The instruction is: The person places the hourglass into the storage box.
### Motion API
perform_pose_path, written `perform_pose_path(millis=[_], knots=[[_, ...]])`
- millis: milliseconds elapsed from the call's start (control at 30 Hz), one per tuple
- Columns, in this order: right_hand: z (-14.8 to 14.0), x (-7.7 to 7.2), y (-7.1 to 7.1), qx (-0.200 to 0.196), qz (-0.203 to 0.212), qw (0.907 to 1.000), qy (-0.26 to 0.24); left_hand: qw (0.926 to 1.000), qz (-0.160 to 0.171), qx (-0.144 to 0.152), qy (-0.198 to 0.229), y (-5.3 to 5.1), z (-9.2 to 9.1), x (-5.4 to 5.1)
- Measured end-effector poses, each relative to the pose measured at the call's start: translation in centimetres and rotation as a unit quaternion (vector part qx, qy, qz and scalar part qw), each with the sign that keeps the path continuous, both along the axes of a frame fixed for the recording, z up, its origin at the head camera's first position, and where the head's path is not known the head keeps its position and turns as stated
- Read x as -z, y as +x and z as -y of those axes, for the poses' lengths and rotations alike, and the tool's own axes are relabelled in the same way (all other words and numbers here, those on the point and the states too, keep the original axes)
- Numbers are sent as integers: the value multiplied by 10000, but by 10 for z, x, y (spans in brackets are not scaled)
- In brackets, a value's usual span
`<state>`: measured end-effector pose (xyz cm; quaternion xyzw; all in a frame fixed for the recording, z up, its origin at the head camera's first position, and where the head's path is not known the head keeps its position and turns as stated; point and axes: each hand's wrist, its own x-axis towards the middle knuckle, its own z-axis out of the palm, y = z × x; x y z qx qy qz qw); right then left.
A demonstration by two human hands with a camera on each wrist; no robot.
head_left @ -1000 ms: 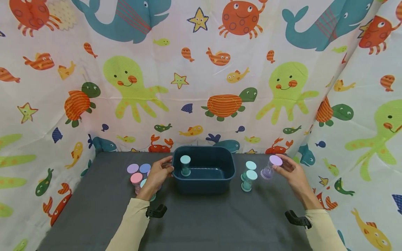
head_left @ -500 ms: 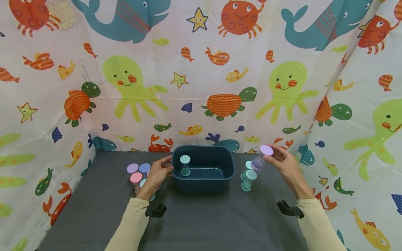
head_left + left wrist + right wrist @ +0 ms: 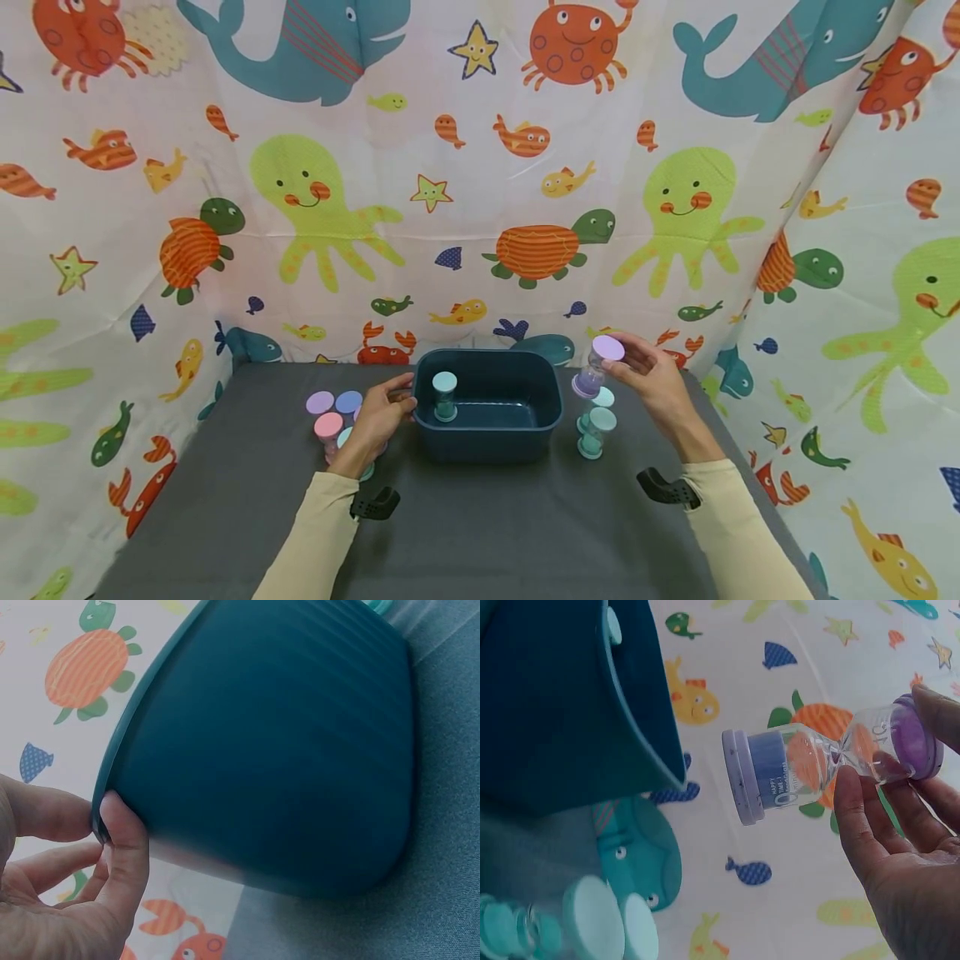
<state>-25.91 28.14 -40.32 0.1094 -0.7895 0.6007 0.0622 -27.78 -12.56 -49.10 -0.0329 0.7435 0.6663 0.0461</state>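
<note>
The person's right hand (image 3: 658, 385) held a purple hourglass (image 3: 595, 367) aloft just right of the dark blue bin (image 3: 483, 447), thumb and fingers closed about its upper end and a finger reaching the narrow neck. The hourglass leaned, its lower end toward the left, clear of the bin's wall, with purple sand lying in the lower bulb. The left hand (image 3: 381, 422) pinched the bin's left rim between thumb and fingers. Inside the bin, toward its left end, a teal hourglass (image 3: 445, 398) stood upright. On the grey table (image 3: 480, 537), right of the bin, stood two more of that colour: a near teal hourglass (image 3: 597, 431) and, close behind it, a far teal hourglass (image 3: 603, 397). Left of the bin a cluster was gathered, among it a pink-capped hourglass (image 3: 328, 428), a purple cap (image 3: 319, 402) and a blue cap (image 3: 348, 402); the left hand hid part of it, so I could not fairly count them. Behind everything hung a white cloth (image 3: 450, 229) printed with sea creatures.
</note>
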Motion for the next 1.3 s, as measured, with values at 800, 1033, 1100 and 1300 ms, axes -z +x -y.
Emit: perform_pose_path(millis=[800, 1033, 1100, 1300], knots=[[73, 0, -17, -556, 159, 9982, -172, 9999, 98, 12, -77, -1, 1, 0], [92, 9, -24, -608, 340, 9972, -260, 9999, 119, -8, -65, -2, 0, 0], [97, 12, -26, -566, 462, 9971, -197, 9999, 125, -12, -31, -3, 0, 0], [113, 19, -32, -579, 649, 9962, -55, 9999, 80, -36, -77, -2, 0, 0]])
